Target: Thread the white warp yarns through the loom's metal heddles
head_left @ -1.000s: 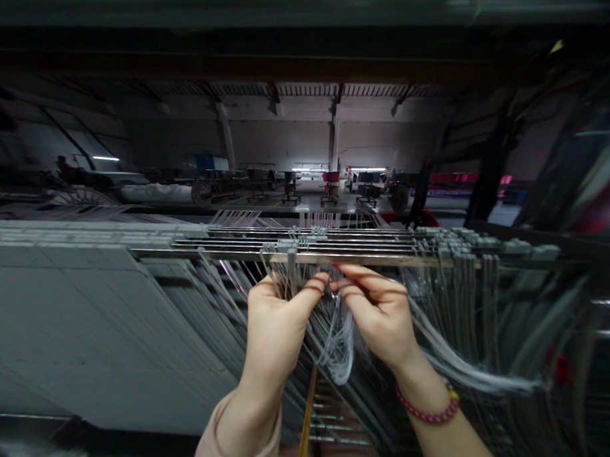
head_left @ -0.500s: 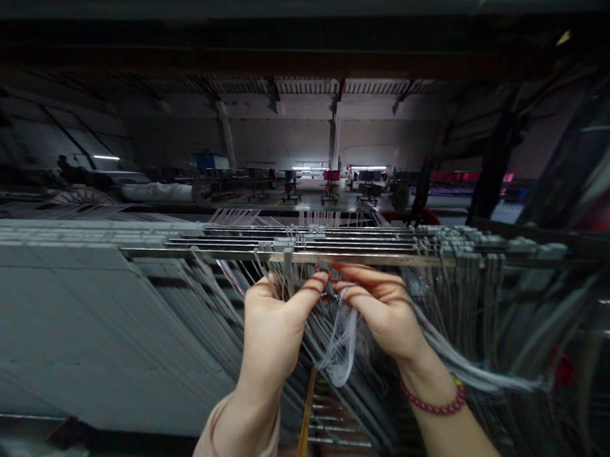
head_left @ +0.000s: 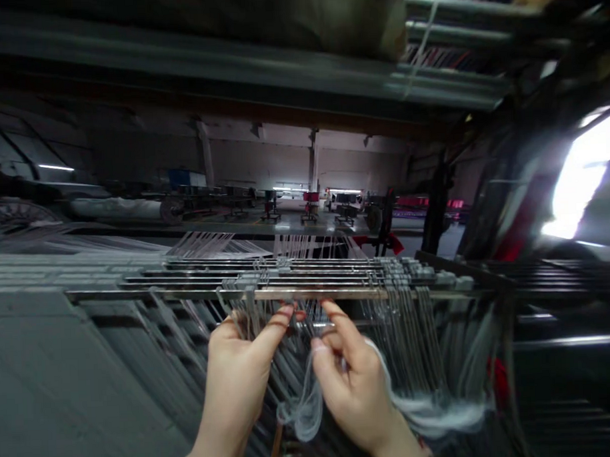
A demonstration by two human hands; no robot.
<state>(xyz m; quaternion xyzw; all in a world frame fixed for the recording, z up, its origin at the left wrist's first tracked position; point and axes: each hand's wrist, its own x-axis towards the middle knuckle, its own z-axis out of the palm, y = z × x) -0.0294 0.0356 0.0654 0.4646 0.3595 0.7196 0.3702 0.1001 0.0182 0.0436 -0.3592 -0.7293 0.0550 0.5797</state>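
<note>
Just under the front metal rail [head_left: 347, 294] of a loom-like frame, my left hand [head_left: 237, 371] has its thumb and forefinger closed together among thin hanging strands. What lies between those fingertips is too small and blurred to make out. To its right, my right hand [head_left: 358, 380] pinches pale thread between thumb and bent fingers, while its forefinger reaches up to the rail. A loose loop of this thread [head_left: 309, 418] droops between the hands. Flat grey metal strips [head_left: 419, 331] hang in a dense row from the rails, right of my right hand.
A long bundle of white thread [head_left: 441, 414] sags at lower right. Packed grey strips [head_left: 34, 371] fill the left side. Behind the rails, pale threads [head_left: 200, 245] stretch away. A dark beam [head_left: 204, 65] crosses overhead. A red object [head_left: 499, 378] hangs at right.
The view has tilted upward and turned right. My right hand has drawn slightly away from my left, its forefinger now extended. My left hand stays pinched under the rail.
</note>
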